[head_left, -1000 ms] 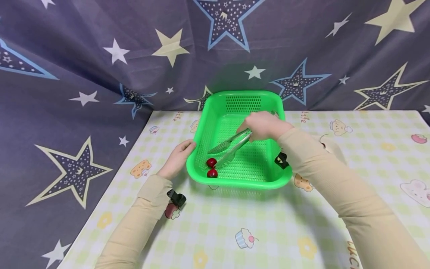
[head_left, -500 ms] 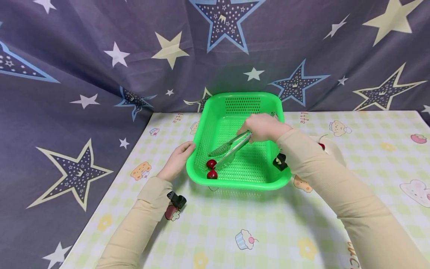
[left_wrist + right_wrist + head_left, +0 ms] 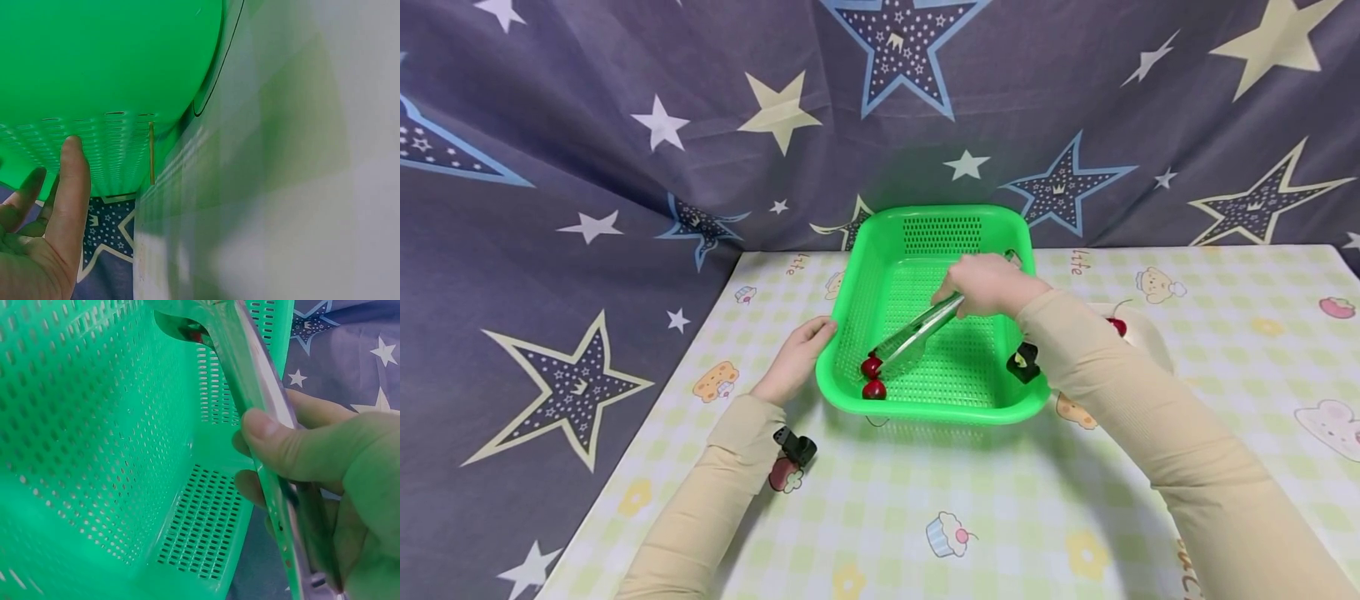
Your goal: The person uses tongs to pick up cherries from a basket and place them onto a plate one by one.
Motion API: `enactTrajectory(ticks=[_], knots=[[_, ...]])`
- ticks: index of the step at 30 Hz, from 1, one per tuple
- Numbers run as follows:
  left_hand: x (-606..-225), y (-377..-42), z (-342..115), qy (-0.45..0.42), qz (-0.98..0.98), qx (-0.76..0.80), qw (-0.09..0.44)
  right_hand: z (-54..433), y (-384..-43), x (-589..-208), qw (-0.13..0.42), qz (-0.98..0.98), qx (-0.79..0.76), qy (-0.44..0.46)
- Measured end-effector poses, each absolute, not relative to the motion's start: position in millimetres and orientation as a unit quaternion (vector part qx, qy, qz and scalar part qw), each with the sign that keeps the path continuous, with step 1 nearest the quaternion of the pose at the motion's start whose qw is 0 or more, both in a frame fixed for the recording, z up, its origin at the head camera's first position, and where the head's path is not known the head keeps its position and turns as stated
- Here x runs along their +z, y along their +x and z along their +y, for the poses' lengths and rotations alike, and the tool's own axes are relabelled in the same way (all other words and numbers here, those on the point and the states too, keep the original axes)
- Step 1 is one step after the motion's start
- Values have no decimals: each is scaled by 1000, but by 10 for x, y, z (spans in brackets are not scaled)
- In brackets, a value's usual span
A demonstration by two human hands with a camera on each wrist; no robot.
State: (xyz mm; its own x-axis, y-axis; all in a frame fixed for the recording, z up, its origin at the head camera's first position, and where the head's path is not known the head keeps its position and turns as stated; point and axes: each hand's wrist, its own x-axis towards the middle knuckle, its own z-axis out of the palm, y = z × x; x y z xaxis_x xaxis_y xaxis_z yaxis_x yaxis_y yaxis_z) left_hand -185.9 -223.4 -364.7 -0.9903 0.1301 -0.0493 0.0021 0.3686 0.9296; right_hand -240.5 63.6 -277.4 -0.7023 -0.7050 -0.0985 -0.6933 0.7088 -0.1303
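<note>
A green perforated basket (image 3: 955, 414) stands on the table with two red cherries in its near left corner, the upper cherry (image 3: 871, 367) and the lower cherry (image 3: 874, 390). My right hand (image 3: 988, 285) holds metal tongs (image 3: 917, 332) over the basket, thumb on one arm and fingers round the other in the right wrist view. The tongs' arms are pressed together and their tips are at the upper cherry. Outside the basket's left wall, my left hand (image 3: 793, 360) touches it; one finger (image 3: 70, 200) lies straight against the holes in the left wrist view.
Partly hidden behind the right sleeve is a white dish (image 3: 1150, 337) with a red cherry (image 3: 1117, 326) and its stem. A star-patterned curtain (image 3: 715, 100) hangs behind and left of the table. The tablecloth (image 3: 1000, 492) is checked.
The tongs' arms have come together at the upper cherry; they stood apart before. Both hands have stayed nearly in place.
</note>
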Motion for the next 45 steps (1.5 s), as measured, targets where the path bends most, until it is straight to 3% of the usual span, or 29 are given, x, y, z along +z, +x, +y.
enactTrajectory(ticks=[45], knots=[[-3641, -1856, -2220, 41, 819, 569, 57, 558, -2350, -2839, 53, 913, -55, -400]])
